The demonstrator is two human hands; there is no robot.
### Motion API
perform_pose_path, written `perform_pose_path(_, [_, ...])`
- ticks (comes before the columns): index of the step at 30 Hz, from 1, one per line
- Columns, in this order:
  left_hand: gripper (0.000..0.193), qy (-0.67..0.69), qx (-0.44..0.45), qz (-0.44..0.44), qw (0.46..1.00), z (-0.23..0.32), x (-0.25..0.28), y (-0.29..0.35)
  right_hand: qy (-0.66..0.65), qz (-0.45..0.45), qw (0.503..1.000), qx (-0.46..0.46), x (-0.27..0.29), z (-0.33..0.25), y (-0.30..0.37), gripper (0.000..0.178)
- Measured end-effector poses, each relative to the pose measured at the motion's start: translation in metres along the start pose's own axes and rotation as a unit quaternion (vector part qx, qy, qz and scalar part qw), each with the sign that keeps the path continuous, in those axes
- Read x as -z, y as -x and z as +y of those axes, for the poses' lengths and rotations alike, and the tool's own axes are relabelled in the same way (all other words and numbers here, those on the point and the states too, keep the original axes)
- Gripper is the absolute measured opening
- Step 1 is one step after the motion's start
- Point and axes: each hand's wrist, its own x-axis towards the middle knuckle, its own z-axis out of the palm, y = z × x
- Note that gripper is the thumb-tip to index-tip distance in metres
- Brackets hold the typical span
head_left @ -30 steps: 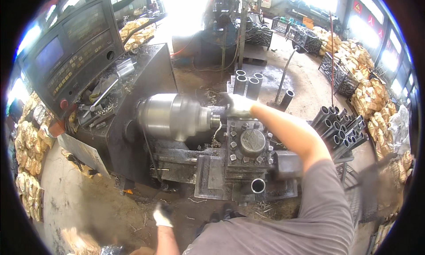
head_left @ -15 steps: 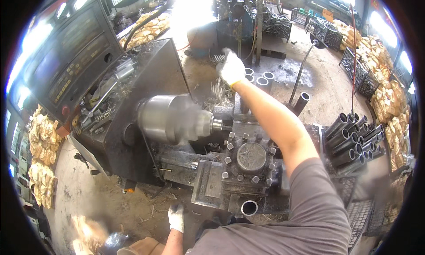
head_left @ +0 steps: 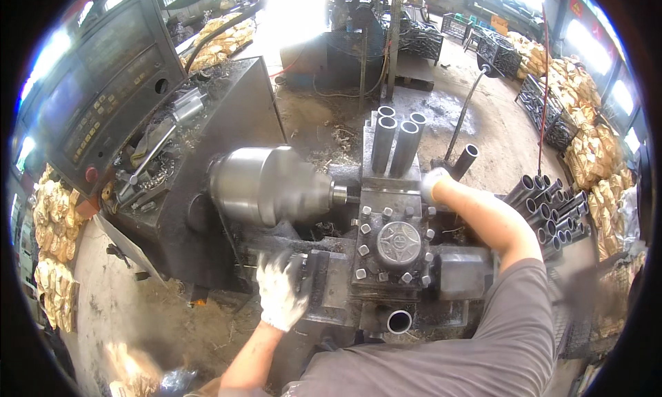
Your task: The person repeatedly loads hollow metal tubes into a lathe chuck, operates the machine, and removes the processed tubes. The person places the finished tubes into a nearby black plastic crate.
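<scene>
My left hand point(head_left: 281, 292), in a white glove, is held with its fingers apart over the near edge of the lathe bed, left of the tool-post slide. Blur softens its fingertips, and I make out nothing in it. My right hand point(head_left: 433, 183), also gloved, is beyond the square tool post point(head_left: 398, 244), just right of several upright steel tubes point(head_left: 407, 149). Its fingers are mostly hidden, so a hold does not show. Left of the tool post, the lathe chuck point(head_left: 258, 184) holds a short metal tube point(head_left: 338, 193); its front part looks blurred.
A control panel point(head_left: 103, 93) stands at the left, above a cabinet top strewn with metal chips and a long-handled wrench point(head_left: 148, 159). Stacked tubes point(head_left: 548, 214) lie at the right. One tube point(head_left: 399, 322) stands near my body. Wrapped bundles point(head_left: 593, 155) line the right side.
My right hand has come back from the far side beyond the upright tubes to beside them. My left hand has risen forward to the lathe bed, its fingers now spread.
</scene>
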Motion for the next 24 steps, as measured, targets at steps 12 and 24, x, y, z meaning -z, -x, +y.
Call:
perform_pose_path(12, [0.063, -0.197, -0.095, -0.090, 0.972, -0.030, -0.124, -0.154, -0.243, 0.268, 0.871, 0.332, 0.127, -0.093, -0.036, 0.033])
perform_pose_path(24, [0.080, -0.219, -0.137, -0.082, 0.963, -0.012, -0.102, -0.170, -0.315, 0.269, 0.909, -0.043, -0.097, -0.001, -0.009, 0.033])
